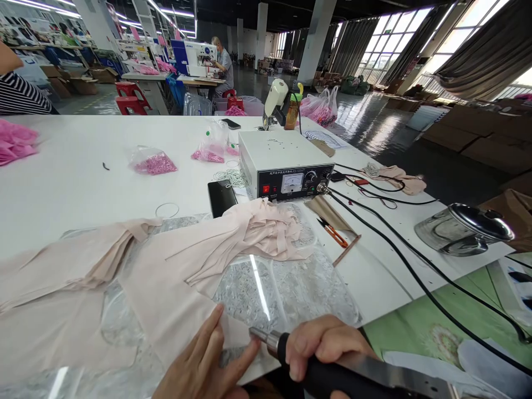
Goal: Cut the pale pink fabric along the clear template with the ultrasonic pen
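My right hand point(328, 341) is closed round the black handle of a handheld ultrasonic welder point(282, 344). Its narrow metal tip points left and meets the edge of a pale pink fabric piece point(162, 282). My left hand point(199, 360) lies on that piece with index finger and thumb stretched apart, the thumb close below the tip. Beneath the cloth is a clear, glossy mat point(311, 288). A second stack of pale pink fabric point(62, 277) lies at the left, and bunched strips point(270, 227) extend toward the control box point(286, 160).
Black cables point(399, 260) run across the right side. Orange thread snips point(334, 233), a dark phone point(221, 198), a lidded steel pot point(461, 230) and bags of pink bits point(153, 162) stand around. Beyond the table, a person point(225, 64) sits at a sewing machine point(199, 58).
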### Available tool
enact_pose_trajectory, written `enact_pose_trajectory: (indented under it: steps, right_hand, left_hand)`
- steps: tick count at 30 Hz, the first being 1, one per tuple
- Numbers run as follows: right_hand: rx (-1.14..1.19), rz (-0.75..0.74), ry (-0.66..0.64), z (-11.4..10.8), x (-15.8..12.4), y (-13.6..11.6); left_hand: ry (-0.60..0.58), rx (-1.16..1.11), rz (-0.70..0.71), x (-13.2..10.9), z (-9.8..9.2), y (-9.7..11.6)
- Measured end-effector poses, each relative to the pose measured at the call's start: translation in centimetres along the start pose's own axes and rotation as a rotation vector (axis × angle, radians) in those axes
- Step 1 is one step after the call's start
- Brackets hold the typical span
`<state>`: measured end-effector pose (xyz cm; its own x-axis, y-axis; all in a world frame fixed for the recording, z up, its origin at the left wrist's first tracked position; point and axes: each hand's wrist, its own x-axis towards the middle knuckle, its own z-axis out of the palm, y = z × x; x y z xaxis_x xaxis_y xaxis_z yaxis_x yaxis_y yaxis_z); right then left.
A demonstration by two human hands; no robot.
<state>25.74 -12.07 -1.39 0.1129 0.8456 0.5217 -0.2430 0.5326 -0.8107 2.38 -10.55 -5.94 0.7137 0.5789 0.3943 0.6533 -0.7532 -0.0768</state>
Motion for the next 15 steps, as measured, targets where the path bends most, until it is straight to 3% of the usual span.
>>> enact_pose_trajectory:
  steps: [4,15]
  right_hand:
    - [0.044,0.033,0.130,1.5,0.3,-0.3]
    - [0.045,0.129,0.085,1.7,0.4,-0.2]
  left_hand:
    - [0.016,-0.002,0.011,-0.6,1.0,0.3]
    - [-0.067,-0.010,0.007,0.4,-1.1,0.3]
